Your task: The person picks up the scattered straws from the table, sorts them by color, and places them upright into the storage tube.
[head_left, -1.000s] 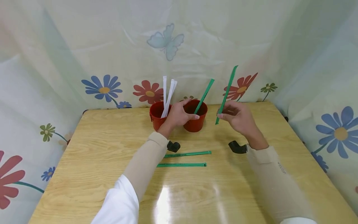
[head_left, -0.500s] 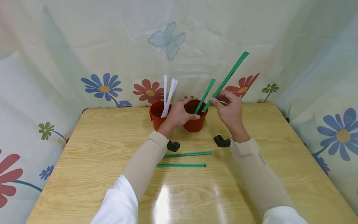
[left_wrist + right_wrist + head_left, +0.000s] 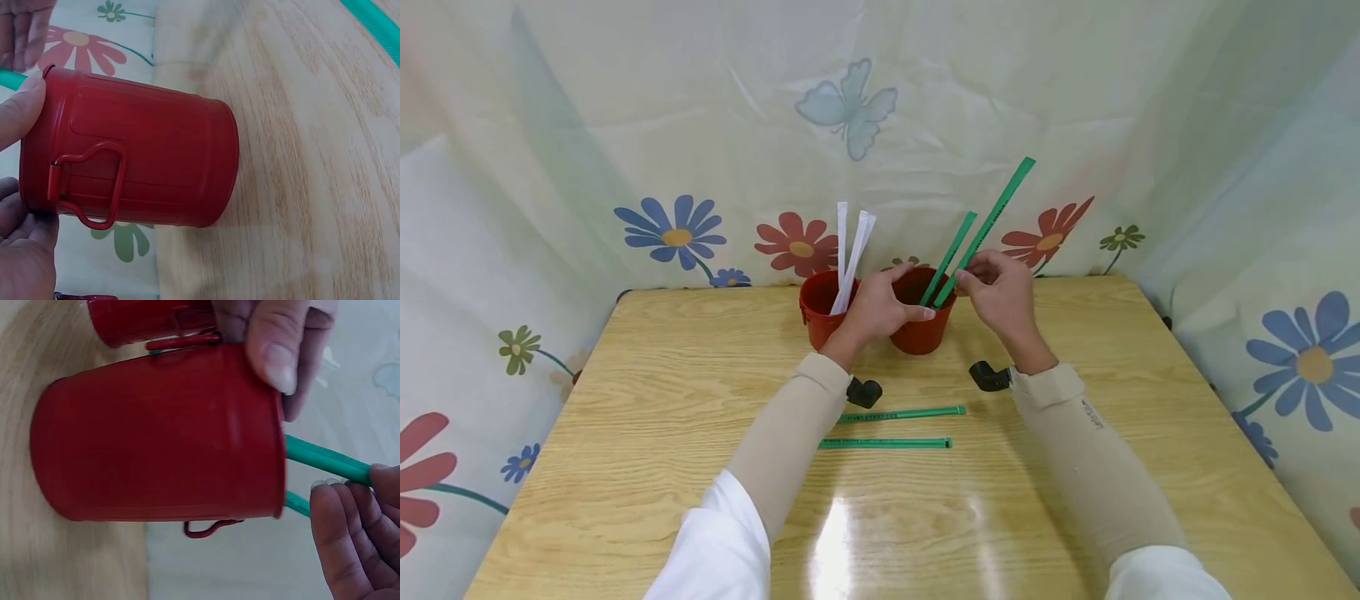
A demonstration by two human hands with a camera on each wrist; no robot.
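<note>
Two small red metal buckets stand side by side at the back. My left hand [image 3: 880,307] grips the right-hand bucket [image 3: 919,337] at its rim, with the thumb in front. My right hand [image 3: 1002,292] pinches a long green-wrapped straw [image 3: 996,218], which slants up to the right. Its lower end is down inside the rim of that bucket, as the right wrist view shows for the held straw [image 3: 325,458]. Another green straw [image 3: 958,239] leans in the same bucket. In the left wrist view, the bucket [image 3: 150,150] is upright on the table, its wire handle hanging down.
The left bucket [image 3: 818,323] holds several white-wrapped straws [image 3: 855,262]. Two more green straws, a rear one [image 3: 917,413] and a front one [image 3: 902,443], lie on the wooden table [image 3: 662,467], partly behind the left forearm. A flowered curtain [image 3: 1000,100] hangs behind the table.
My right hand has moved left to the bucket with the green straw and then lowered the straw's end inside its rim. The left hand has stayed on the rim.
</note>
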